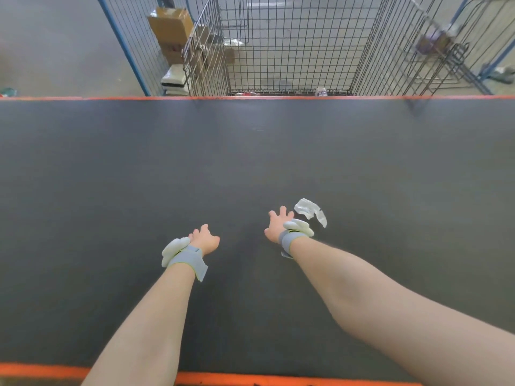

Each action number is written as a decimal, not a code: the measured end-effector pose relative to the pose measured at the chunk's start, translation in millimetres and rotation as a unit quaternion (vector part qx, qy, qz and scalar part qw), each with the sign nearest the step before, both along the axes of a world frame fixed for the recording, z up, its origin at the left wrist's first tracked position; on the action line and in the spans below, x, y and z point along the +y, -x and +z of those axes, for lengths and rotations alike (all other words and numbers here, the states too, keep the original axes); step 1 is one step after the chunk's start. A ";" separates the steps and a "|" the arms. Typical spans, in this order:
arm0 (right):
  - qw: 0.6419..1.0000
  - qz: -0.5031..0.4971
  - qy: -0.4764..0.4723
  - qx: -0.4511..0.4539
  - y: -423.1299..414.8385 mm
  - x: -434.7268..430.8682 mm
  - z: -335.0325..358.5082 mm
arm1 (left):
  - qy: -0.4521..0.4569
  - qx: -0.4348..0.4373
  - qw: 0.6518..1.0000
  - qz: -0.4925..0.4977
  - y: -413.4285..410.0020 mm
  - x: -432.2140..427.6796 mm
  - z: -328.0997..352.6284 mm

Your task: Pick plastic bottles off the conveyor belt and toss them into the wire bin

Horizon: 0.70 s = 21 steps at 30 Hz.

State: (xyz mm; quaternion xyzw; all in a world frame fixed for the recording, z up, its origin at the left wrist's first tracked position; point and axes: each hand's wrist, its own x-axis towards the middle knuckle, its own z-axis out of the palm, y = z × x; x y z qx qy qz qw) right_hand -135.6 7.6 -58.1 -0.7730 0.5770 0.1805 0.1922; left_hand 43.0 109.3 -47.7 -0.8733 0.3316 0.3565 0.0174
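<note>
Right hand [278,225]: fingers [282,210] spread wide, gripping nothing. A crushed clear plastic bottle [310,211] sits just right of the fingertips; contact cannot be confirmed. Left hand [205,237]: fingers loosely curled, empty, hovering over the belt. Both wrists carry grey fabric straps [186,259] with white pods. The surface is a dark grey conveyor belt [250,151] with orange edges. At its far side stands a tall wire mesh bin [292,45]; brown cardboard boxes [170,23] are stacked far left.
</note>
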 end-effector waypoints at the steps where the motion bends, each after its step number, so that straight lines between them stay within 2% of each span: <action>1: 1.000 0.009 -0.011 -0.008 -0.1 -2.0 1.4 | 0.005 0.002 1.000 -0.003 2.1 -2.1 2.2; 7: 0.994 0.064 -0.077 -0.043 0.4 -4.7 6.5 | 0.022 -0.023 0.999 -0.020 13.8 -1.0 3.9; 10: 0.994 0.048 -0.094 -0.037 11.4 1.2 2.6 | 0.010 -0.049 0.998 -0.029 14.7 9.0 0.1; 16: 0.993 0.005 -0.113 0.019 33.7 -3.1 -12.7 | 0.000 -0.033 0.999 -0.022 10.1 10.3 -4.1; 19: 0.995 0.015 -0.102 -0.015 31.3 -6.1 -4.4 | 0.020 -0.038 0.999 -0.012 9.8 4.7 -5.7; 21: 0.994 0.038 -0.090 -0.040 23.7 -7.2 1.6 | 0.070 -0.039 0.997 0.003 12.5 2.2 -2.9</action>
